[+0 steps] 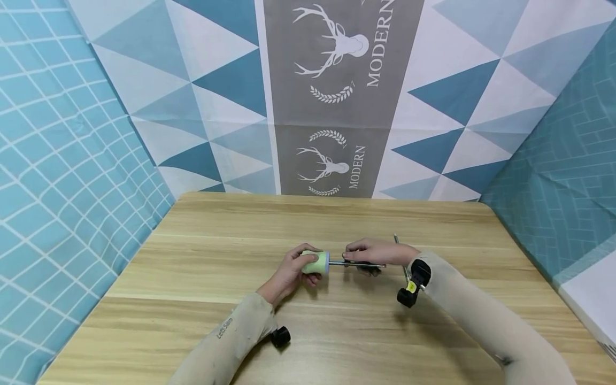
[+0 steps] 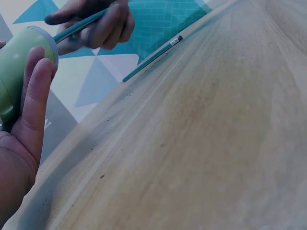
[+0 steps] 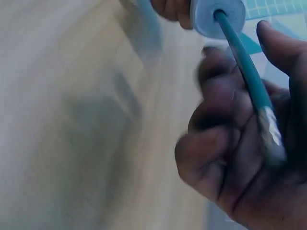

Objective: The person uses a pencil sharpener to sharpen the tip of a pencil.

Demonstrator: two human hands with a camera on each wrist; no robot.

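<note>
In the head view, my left hand grips a light green pencil sharpener with a pale blue end, held on its side above the table. A teal pencil sticks out of the hole in that end, pointing right; its tip is hidden inside. My right hand is around the pencil's free part. The right wrist view shows the pencil, with its silvery end, lying across the loosely bent fingers, while the thumb stands off it. These fingers look dark and partly blurred.
A second teal pencil lies on the wooden table, partly behind my right wrist in the head view. Small black cameras are strapped to both sleeves. Patterned cloth hangs behind the table, with blue cloth at both sides.
</note>
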